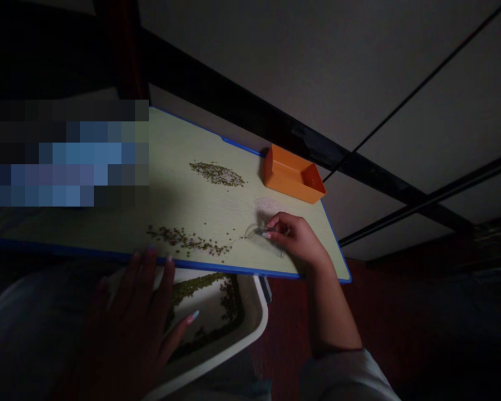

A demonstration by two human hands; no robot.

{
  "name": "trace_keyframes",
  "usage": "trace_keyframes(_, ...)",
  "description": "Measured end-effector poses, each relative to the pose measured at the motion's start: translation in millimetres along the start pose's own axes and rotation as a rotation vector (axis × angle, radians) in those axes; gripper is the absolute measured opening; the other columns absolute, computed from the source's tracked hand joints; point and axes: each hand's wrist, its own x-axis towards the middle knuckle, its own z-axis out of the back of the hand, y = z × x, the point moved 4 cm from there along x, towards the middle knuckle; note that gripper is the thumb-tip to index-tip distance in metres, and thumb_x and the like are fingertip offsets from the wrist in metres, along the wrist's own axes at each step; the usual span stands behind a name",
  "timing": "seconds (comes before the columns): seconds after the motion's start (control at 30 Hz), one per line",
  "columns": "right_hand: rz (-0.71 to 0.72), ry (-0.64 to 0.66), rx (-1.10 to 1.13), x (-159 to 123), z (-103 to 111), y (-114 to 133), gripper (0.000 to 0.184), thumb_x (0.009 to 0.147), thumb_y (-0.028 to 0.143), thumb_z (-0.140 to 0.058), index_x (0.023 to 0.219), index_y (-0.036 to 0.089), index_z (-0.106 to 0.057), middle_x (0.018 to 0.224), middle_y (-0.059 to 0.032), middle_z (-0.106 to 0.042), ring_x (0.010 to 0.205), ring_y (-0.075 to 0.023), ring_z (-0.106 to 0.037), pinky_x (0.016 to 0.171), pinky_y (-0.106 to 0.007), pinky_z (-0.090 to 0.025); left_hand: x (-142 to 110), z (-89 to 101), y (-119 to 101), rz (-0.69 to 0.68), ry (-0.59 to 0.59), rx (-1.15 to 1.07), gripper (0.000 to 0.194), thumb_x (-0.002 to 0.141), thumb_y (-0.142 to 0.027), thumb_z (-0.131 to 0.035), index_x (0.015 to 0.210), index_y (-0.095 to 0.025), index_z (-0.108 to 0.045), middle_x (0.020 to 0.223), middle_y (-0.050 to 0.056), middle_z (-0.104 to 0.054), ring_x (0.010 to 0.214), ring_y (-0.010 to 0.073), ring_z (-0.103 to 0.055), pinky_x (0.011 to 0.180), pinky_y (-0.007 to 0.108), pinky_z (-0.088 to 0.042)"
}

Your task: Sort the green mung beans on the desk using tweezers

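My right hand (294, 236) pinches a clear, thin plastic piece (269, 245) with a curved edge, resting at or just above the board near its right end; its exact kind is hard to make out. My left hand (137, 301) has its fingers spread, fingertips at the board's front edge, holding nothing. Between the hands lies a loose strip of small green and brownish seeds or beans (187, 239). Farther back is an oval pile of similar mixed seeds (217, 174). A patch of pale, pinkish grains (267, 204) lies just beyond my right hand.
An orange open box (294, 186) stands at the back right of the pale board (171, 139) with blue edging. Below the front edge, a white tub (256, 320) holds green seeds along its sides. A cabinet front (359, 72) rises behind. The left side is blurred out.
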Motion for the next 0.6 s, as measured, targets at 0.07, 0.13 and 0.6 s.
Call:
trace_keyframes(0.07, -0.006, -0.009, -0.012, 0.0, 0.5, -1.2, 0.014, 0.08, 0.027, -0.066, 0.087, 0.017, -0.059, 0.076, -0.0011, -0.061, 0.065, -0.0116, -0.051, 0.059, -0.024, -0.037, -0.1, 0.6, 0.4, 0.01, 0.001, 0.001, 0.084, 0.077, -0.065, -0.038, 0.145, -0.024, -0.01, 0.158, 0.016, -0.019, 0.146, 0.034, -0.019, 0.114, 0.065, -0.02)
trace_keyframes(0.13, -0.021, -0.018, -0.026, 0.3, 0.5, -2.0, 0.015, 0.08, 0.028, -0.065, 0.088, 0.017, -0.059, 0.074, -0.0007, -0.06, 0.064, -0.0114, -0.05, 0.059, -0.024, -0.036, -0.3, 1.2, 0.3, 0.004, 0.008, 0.004, 0.084, 0.076, -0.065, -0.038, 0.145, -0.025, -0.01, 0.158, 0.016, -0.018, 0.146, 0.0341, -0.019, 0.114, 0.065, -0.02)
trace_keyframes(0.6, -0.067, -0.044, -0.05, 1.8, 2.7, -9.5, 0.017, 0.081, 0.031, -0.064, 0.089, 0.018, -0.057, 0.079, -0.0023, -0.063, 0.067, -0.0127, -0.053, 0.061, -0.025, -0.038, 0.1, -0.3, 1.5, -0.003, 0.01, 0.006, 0.086, 0.075, -0.067, -0.038, 0.145, -0.025, -0.009, 0.157, 0.017, -0.019, 0.145, 0.0351, -0.02, 0.113, 0.066, -0.022)
